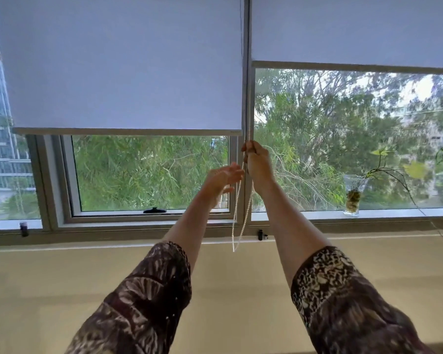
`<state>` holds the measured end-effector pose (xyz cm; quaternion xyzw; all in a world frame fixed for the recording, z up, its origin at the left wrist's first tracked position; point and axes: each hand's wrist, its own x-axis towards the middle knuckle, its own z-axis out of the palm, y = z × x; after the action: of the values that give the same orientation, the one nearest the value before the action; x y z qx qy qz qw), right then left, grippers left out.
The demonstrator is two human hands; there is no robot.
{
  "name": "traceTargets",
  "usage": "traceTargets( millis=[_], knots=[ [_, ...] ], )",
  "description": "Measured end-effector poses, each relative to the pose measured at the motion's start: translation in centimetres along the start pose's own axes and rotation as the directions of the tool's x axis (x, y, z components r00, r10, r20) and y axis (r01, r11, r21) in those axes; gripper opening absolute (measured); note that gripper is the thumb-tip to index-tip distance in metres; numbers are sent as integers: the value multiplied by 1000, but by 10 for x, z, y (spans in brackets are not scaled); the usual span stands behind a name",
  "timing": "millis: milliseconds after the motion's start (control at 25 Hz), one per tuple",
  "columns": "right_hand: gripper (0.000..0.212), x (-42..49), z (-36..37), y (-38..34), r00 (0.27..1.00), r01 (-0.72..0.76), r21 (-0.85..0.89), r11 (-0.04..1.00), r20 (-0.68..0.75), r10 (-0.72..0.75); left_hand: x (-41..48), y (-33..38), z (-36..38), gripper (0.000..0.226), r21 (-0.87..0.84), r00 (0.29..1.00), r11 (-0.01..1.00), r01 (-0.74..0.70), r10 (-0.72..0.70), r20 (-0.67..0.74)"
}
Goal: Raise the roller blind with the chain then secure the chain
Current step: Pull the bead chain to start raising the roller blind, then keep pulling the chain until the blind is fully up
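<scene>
Two hands at the mullion — right hand (257,162) clenched on chain (237,213), left hand (224,176) released beside it, blind (125,72) edge above.

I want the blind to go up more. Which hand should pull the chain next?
The left hand. It is open beside the chain, free to grab; the right hand is already closed around the chain higher up.

Upper-floor room, likely home: roller blinds (125,72), plant cuttings in glass vase (353,198) on windowsill (381,214).
</scene>
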<state>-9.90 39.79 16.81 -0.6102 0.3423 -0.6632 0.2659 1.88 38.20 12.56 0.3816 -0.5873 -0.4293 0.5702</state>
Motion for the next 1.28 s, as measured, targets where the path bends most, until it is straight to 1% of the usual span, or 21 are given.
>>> traceTargets(
  millis=[40, 120, 200, 240, 320, 360, 400, 480, 520, 600, 680, 760, 880, 1040, 1080, 1160, 1200, 1280],
  knots=[
    [25, -6, -1, 10, 1000, -16, -17, 1000, 21, 16, 4, 12, 4, 31, -11, 999, 999, -34, 34, -12],
    [26, -20, -1, 29, 998, -28, -46, 999, 51, 31, 10, 35, 16, 23, -60, 998, 996, -61, 59, -39],
    [26, -36, -2, 46, 998, -23, -84, 996, 56, 28, 17, 56, 30, 15, -51, 994, 995, -81, 77, -74],
    [26, -45, -3, 54, 998, -22, -94, 995, 61, 28, 19, 63, 36, 14, -36, 991, 995, -95, 91, -94],
    [27, -61, -5, 67, 997, -25, -116, 993, 76, 34, 23, 69, 47, 16, -95, 984, 989, -114, 100, -146],
    [27, -67, -6, 72, 995, -30, -128, 991, 89, 42, 24, 69, 51, 18, -117, 975, 985, -127, 102, -199],
    [27, -73, -9, 76, 993, -40, -143, 989, 104, 55, 24, 64, 54, 20, -101, 957, 984, -147, 115, -266],
    [27, -81, -14, 80, 984, -78, -171, 982, 144, 104, 22, 45, 59, 19, -8, 904, 980, -198, 179, -388],
    [27, -83, -17, 82, 973, -117, -166, 979, 176, 146, 20, 35, 61, 18, 39, 880, 976, -215, 211, -425],
    [28, -85, -23, 85, 930, -247, -125, 961, 247, 271, 15, 14, 61, 17, 113, 853, 970, -213, 242, -463],
    [30, -80, -33, 83, 884, -380, -61, 923, 271, 382, 10, -9, 57, 17, 165, 841, 965, -206, 260, -474],
    [32, -65, -41, 74, 879, -410, -10, 912, 262, 398, 3, -27, 54, 16, 201, 842, 962, -187, 262, -472],
    [35, -32, -41, 51, 927, -314, -42, 949, 204, 315, -10, -46, 56, 17, 304, 842, 940, -157, 288, -456],
    [36, 4, -23, 13, 974, -189, -22, 982, 123, 190, -32, -64, 80, 23, 416, 848, 902, -113, 306, -433],
    [34, 12, -19, 4, 980, -171, 15, 985, 108, 168, -38, -71, 87, 25, 415, 850, 902, -117, 307, -428],
    [28, 25, -14, -8, 982, -177, 104, 979, 83, 169, -51, -84, 96, 27, 376, 860, 915, -144, 304, -409],
    [25, 28, -13, -10, 983, -179, 114, 977, 63, 173, -55, -89, 95, 27, 344, 875, 926, -156, 291, -387],
    [24, 27, -15, -4, 990, -138, 51, 989, 0, 138, -56, -95, 86, 25, 291, 928, 946, -142, 230, -295]
  ],
)
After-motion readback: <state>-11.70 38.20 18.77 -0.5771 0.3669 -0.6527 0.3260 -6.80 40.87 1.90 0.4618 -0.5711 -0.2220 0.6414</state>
